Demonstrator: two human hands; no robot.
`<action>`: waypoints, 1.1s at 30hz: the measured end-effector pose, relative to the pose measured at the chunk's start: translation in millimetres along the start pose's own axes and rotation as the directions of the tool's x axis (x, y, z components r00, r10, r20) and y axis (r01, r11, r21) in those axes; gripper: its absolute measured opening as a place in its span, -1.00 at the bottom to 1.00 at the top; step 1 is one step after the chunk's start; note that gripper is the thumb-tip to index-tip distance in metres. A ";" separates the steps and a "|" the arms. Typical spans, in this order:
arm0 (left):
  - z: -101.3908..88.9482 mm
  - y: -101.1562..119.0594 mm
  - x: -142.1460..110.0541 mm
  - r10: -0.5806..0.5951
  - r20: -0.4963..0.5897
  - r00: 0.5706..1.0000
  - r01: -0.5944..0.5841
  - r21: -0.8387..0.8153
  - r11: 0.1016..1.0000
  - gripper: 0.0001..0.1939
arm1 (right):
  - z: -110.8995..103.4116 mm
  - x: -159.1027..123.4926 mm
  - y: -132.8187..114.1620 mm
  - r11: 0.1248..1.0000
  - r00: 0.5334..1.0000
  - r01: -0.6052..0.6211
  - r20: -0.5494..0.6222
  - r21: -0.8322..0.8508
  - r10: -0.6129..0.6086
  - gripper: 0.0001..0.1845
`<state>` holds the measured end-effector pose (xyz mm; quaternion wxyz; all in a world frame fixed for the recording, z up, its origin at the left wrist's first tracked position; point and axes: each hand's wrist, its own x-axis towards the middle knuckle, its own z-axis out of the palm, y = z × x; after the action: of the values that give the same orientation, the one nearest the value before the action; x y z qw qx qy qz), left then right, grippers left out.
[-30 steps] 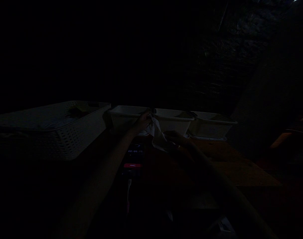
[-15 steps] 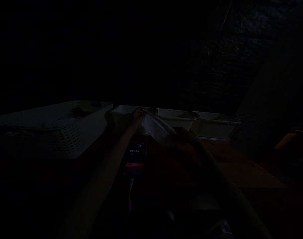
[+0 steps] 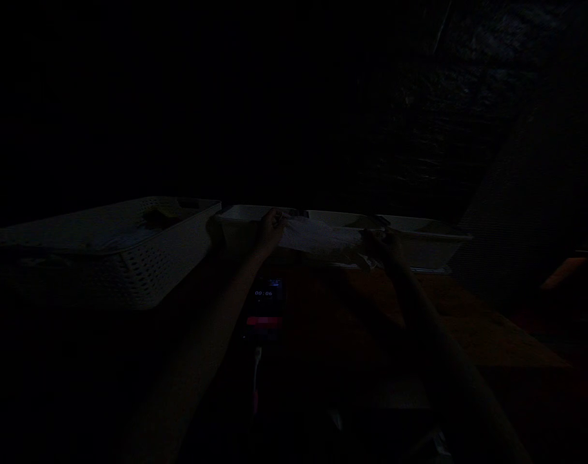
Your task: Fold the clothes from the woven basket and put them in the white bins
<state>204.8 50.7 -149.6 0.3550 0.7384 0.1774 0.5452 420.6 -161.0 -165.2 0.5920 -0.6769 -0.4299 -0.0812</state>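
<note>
The scene is very dark. My left hand (image 3: 269,230) and my right hand (image 3: 380,243) are both closed on a pale cloth (image 3: 320,235) and hold it stretched between them, above the table and in front of a row of white tubs (image 3: 420,248). The left hand pinches the cloth's left end near the leftmost tub (image 3: 238,219). The right hand grips the right end. A phone (image 3: 265,306) with a lit timer screen lies on the wooden table (image 3: 468,322) under my left forearm.
A large white perforated basket (image 3: 129,258) stands at the left with dim items inside. A cable (image 3: 256,374) runs from the phone toward me. A dark textured wall rises at the right. An orange edge (image 3: 559,270) shows at far right.
My right hand has moved right and away from the left, pulling the bunched cloth out flat between both hands. The left hand stayed near the leftmost tub.
</note>
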 end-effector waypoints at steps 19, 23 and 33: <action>-4.1 2.7 -5.9 0.098 0.109 0.989 -0.109 0.105 0.988 -0.82 | -12.5 3.9 13.7 0.974 0.992 -0.025 -0.128 -0.227 -0.004 -0.64; -4.6 0.5 -6.0 0.103 0.105 0.989 -0.113 0.100 0.989 -0.85 | -15.5 3.8 11.5 0.977 0.991 -0.016 -0.134 -0.212 -0.012 -0.59; -10.5 -9.6 -2.7 0.078 0.070 0.994 -0.088 0.158 0.984 -0.86 | -11.3 4.7 12.0 0.992 0.990 -0.016 -0.140 -0.127 -0.002 -0.57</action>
<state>195.3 59.0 -156.7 0.2767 0.7883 0.1784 0.5198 436.1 -167.7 -167.8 0.5767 -0.7075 -0.3786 -0.1536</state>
